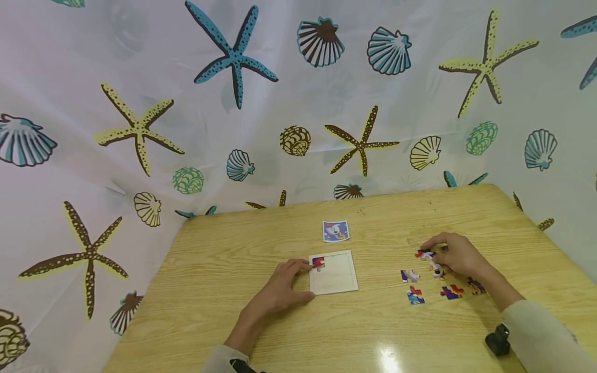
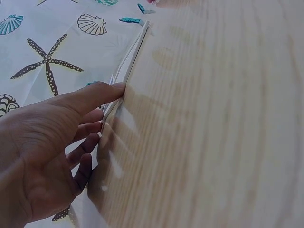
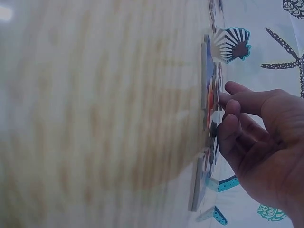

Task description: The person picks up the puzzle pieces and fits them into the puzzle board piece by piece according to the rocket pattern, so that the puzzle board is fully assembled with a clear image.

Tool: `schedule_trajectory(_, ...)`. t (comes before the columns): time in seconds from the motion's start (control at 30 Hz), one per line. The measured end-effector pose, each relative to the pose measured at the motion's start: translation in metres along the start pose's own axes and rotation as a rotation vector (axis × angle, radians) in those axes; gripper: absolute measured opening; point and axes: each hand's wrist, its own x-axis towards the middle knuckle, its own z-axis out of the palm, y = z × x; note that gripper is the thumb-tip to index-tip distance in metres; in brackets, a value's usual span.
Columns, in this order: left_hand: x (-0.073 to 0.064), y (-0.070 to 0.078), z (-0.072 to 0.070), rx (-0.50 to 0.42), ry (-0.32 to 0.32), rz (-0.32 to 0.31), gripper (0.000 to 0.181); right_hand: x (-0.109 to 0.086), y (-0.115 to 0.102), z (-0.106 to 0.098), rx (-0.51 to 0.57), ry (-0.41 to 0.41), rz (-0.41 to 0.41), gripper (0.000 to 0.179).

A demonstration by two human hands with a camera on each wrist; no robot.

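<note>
A white square puzzle tray [image 1: 333,280] lies on the table, with a red and purple puzzle piece [image 1: 318,262] in its upper left corner. My left hand [image 1: 282,287] rests at the tray's left side, thumb by the near corner and forefinger by the piece. In the left wrist view the thumb presses the tray's edge [image 2: 135,52]. On the right, my right hand [image 1: 454,254] pinches a red, white and purple puzzle piece [image 1: 425,254] between thumb and forefinger, low over the table. Under that hand lies a white piece with a dark spot [image 1: 437,269], partly covered.
Several loose pieces lie near the right hand: a purple and white one [image 1: 410,276], a red and blue one [image 1: 415,295], a purple and orange one [image 1: 451,291] and a dark one [image 1: 475,285]. A small picture card [image 1: 336,231] lies behind the tray. A patterned curtain [image 1: 289,88] borders the table.
</note>
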Motion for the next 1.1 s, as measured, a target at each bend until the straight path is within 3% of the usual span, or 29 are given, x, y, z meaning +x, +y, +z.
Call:
schedule_trajectory(0.37,0.0001,-0.001,-0.0004,-0.005,0.001,0.004,0.063,0.0007,-0.0005,0.0008,-0.018,0.006,-0.013,0.029)
schedule_trajectory(0.67,0.0008,-0.0027,-0.0004,0.007,0.003,0.022,0.063,0.0013,-0.0049,-0.0026,0.068,-0.02,0.056,0.031)
schedule_trajectory(0.9,0.0007,-0.0036,-0.0005,0.012,0.004,0.035,0.063,0.0006,-0.0074,-0.001,0.008,0.03,-0.017,0.028)
schedule_trajectory(1.1,-0.0007,-0.0039,0.0,0.009,0.003,0.025,0.064,0.0005,-0.0086,0.0008,0.016,0.026,-0.019,0.028)
